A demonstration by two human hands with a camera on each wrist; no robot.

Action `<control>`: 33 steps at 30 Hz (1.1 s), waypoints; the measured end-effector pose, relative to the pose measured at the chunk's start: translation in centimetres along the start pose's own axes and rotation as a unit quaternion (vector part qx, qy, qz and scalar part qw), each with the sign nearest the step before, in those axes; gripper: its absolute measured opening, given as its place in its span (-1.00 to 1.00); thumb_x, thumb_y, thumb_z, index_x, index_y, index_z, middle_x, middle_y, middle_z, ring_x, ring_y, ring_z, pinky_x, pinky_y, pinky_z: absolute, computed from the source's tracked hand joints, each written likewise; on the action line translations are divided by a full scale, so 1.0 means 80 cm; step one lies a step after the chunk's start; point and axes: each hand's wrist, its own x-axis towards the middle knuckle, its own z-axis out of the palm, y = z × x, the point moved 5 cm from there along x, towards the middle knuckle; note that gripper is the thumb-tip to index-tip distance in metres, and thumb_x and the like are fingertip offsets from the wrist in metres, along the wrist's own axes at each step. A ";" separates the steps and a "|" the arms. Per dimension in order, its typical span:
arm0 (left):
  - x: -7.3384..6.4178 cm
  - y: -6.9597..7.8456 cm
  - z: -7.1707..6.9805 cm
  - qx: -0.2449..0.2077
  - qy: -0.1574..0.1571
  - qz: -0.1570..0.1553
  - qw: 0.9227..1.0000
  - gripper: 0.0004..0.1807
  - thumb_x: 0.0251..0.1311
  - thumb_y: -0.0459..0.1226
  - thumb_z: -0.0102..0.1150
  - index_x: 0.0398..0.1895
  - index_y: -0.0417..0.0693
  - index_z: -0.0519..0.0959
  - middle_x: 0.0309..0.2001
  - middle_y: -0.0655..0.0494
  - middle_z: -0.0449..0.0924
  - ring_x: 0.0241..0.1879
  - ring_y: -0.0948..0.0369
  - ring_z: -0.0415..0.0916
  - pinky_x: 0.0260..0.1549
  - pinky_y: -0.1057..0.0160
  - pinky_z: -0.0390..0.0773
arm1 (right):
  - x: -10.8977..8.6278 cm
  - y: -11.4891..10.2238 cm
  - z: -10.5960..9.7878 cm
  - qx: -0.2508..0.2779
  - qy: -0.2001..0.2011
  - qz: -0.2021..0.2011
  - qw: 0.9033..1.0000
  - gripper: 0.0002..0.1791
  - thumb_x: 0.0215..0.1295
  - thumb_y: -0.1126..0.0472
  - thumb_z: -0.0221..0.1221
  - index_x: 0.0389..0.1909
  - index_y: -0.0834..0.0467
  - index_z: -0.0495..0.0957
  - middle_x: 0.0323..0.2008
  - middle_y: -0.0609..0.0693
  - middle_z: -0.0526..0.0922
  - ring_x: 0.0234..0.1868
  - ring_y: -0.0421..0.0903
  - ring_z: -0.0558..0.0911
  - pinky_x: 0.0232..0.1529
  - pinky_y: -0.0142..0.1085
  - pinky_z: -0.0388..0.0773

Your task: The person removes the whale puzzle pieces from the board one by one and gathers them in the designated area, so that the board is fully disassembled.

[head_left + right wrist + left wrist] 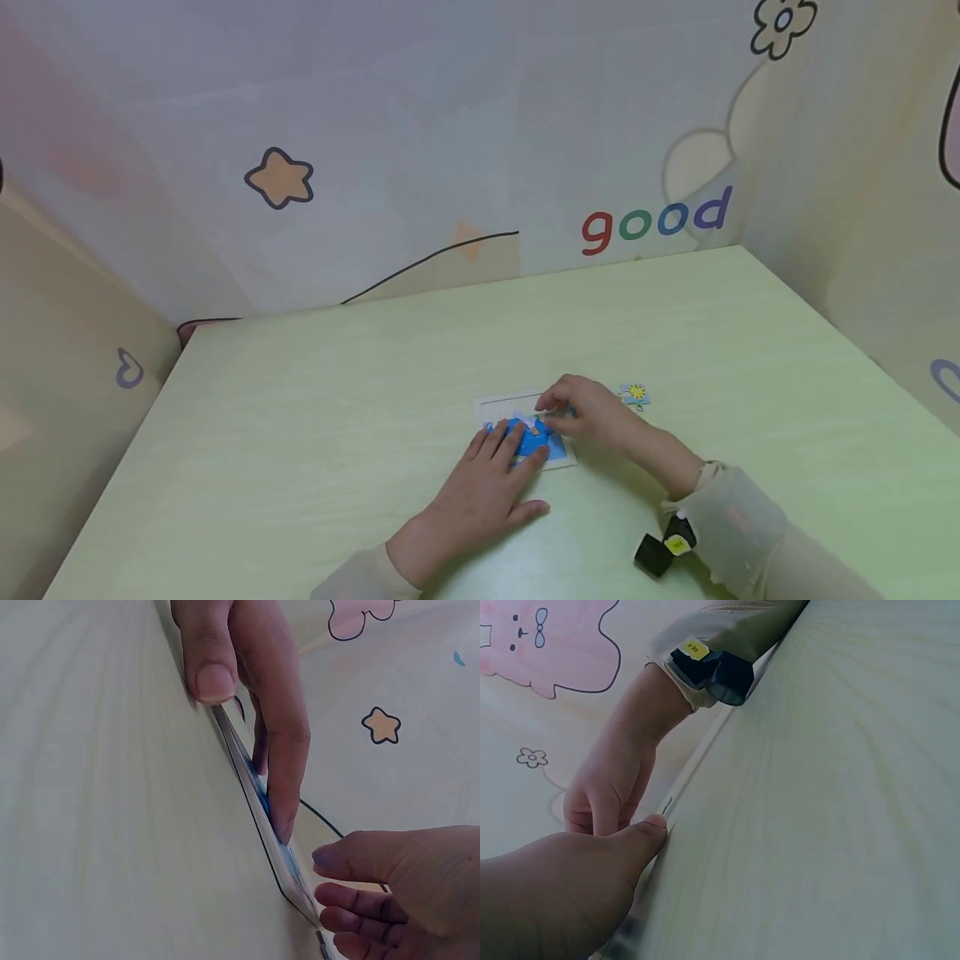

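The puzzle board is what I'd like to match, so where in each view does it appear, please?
Head: the puzzle board lies just right of centre, below mid-height, partly covered.
Left wrist: it cannot be made out for certain.
Right wrist: the puzzle board, nearly edge-on, slants from the upper middle down to lower right of centre.
Shared landmark: the pale green table, in all three views.

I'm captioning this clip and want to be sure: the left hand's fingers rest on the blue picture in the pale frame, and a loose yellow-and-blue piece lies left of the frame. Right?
Not quite: the loose yellow-and-blue piece lies right of the pale frame, as the head view shows. The left hand's fingers do rest on the blue picture.
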 end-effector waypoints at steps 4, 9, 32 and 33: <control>0.001 0.000 0.000 0.003 0.003 0.002 1.000 -0.34 0.35 0.25 -0.25 0.43 0.23 0.24 0.45 -0.11 0.17 0.45 -0.09 0.12 0.39 -0.06 0.20 | 0.000 -0.001 0.006 -0.023 -0.006 0.006 1.000 -0.84 0.18 0.25 0.28 -0.21 0.14 0.68 -0.24 -0.04 0.60 -0.18 -0.12 0.51 -0.09 -0.24 0.50; 0.000 0.000 -0.002 0.008 0.006 0.005 1.000 -0.34 0.35 0.24 -0.24 0.42 0.22 0.25 0.45 -0.12 0.19 0.44 -0.10 0.13 0.38 -0.06 0.22 | -0.002 -0.005 0.008 -0.033 0.003 0.000 0.999 -0.87 0.18 0.25 0.28 -0.24 0.13 0.68 -0.26 -0.05 0.58 -0.17 -0.11 0.47 -0.09 -0.22 0.48; 0.001 0.000 0.001 0.007 0.010 0.005 1.000 -0.35 0.35 0.24 -0.24 0.41 0.21 0.25 0.44 -0.12 0.19 0.44 -0.08 0.15 0.38 -0.05 0.23 | -0.002 -0.003 0.008 -0.001 0.000 0.000 1.000 -0.84 0.21 0.30 0.24 -0.18 0.15 0.59 -0.29 -0.05 0.57 -0.22 -0.15 0.49 -0.12 -0.27 0.49; 0.001 0.000 0.001 0.007 0.010 0.005 1.000 -0.35 0.35 0.24 -0.23 0.41 0.21 0.25 0.44 -0.12 0.19 0.44 -0.09 0.15 0.38 -0.05 0.23 | -0.002 -0.003 0.008 -0.001 0.000 0.000 1.000 -0.82 0.21 0.30 0.24 -0.16 0.16 0.59 -0.29 -0.04 0.58 -0.22 -0.15 0.50 -0.12 -0.27 0.50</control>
